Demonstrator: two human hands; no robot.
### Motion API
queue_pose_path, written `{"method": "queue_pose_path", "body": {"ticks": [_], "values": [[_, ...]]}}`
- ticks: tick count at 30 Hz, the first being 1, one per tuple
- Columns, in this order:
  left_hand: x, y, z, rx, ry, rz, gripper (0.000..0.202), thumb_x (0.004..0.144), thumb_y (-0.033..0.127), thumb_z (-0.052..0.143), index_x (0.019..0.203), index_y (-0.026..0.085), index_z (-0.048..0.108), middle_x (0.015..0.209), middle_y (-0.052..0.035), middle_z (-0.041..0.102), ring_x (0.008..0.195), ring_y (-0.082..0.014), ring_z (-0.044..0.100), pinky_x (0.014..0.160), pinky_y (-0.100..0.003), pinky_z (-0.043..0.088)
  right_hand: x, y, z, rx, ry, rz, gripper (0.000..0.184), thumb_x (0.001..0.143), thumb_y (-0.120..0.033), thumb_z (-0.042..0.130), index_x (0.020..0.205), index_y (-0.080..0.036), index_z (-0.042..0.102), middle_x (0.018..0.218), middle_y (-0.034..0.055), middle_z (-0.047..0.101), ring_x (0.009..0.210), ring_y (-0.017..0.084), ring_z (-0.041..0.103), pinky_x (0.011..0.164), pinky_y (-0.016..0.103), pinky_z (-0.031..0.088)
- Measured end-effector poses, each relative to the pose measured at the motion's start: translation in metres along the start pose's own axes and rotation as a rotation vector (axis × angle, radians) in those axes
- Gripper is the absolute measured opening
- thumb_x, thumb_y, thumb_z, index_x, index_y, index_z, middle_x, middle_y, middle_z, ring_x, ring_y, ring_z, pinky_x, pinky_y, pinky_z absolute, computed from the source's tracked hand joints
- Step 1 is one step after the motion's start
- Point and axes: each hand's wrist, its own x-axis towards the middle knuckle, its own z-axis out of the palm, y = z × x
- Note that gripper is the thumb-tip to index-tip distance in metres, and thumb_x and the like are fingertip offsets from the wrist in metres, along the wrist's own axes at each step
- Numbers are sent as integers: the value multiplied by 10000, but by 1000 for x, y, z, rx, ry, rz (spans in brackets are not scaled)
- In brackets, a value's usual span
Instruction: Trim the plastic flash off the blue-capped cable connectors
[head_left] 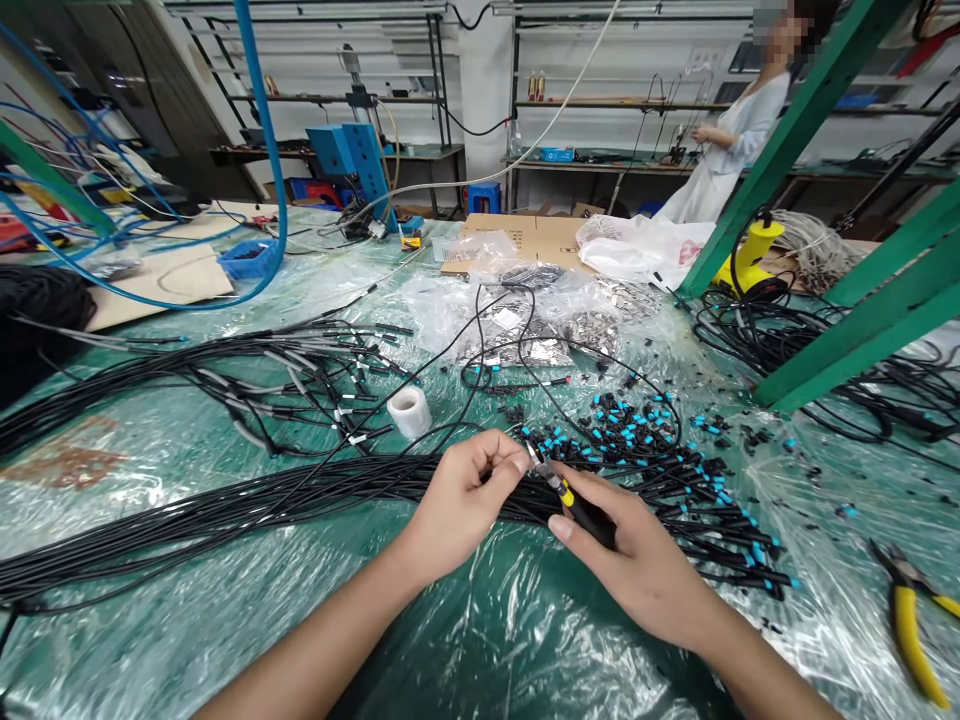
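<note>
My left hand (pixel 466 497) pinches the end of a thin black cable (pixel 517 462), though the fingers hide most of that end. My right hand (pixel 637 553) grips a small hand tool with a yellow-and-black handle (pixel 574 505), and its metal tip meets the cable end between my hands. A long bundle of black cables (pixel 225 510) runs left beneath my wrists. Its blue-tipped connectors (pixel 660 490) fan out to the right. The plastic sheet (pixel 517 650) covering the green table lies under everything.
Yellow-handled pliers (pixel 907 625) lie at the right, and a white tape roll (pixel 409 411) stands beyond my hands among more cables. Foil packets in plastic bags (pixel 517 335) lie further back. Green frame bars (pixel 795 150) rise at the right, near a co-worker (pixel 727 140).
</note>
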Motion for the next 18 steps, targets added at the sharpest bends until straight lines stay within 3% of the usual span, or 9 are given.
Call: {"method": "queue_pose_path", "body": {"ticks": [5, 9, 14, 18], "values": [[-1, 2, 0, -18, 7, -3, 267, 890, 359, 526, 744, 139, 565, 669, 34, 488, 644, -61, 403, 617, -192, 327, 0, -4, -2, 148, -73, 8, 470, 909, -446, 559, 1367, -359, 497, 1089, 1, 607, 1026, 173, 538, 1008, 355, 401], [0, 1, 0, -100, -22, 1, 237, 894, 312, 526, 742, 143, 591, 664, 41, 520, 539, -30, 307, 545, -185, 271, -1, -7, -8, 405, -237, 37, 377, 928, -401, 553, 1300, -338, 558, 871, -29, 546, 791, 95, 483, 758, 211, 405], [1, -2, -1, -229, -83, -17, 244, 888, 340, 555, 756, 143, 611, 683, 23, 598, 471, -13, 219, 474, -190, 194, -2, -7, -14, 494, -297, 101, 422, 939, -438, 522, 1331, -283, 538, 825, -15, 499, 742, 89, 446, 690, 215, 357], [1, -5, 0, -267, -95, -48, 262, 878, 374, 573, 751, 145, 596, 564, 42, 505, 465, -22, 225, 459, -190, 171, -2, -9, -16, 529, -301, 127, 482, 920, -479, 536, 1353, -268, 522, 838, -5, 507, 736, 96, 447, 699, 228, 377]]}}
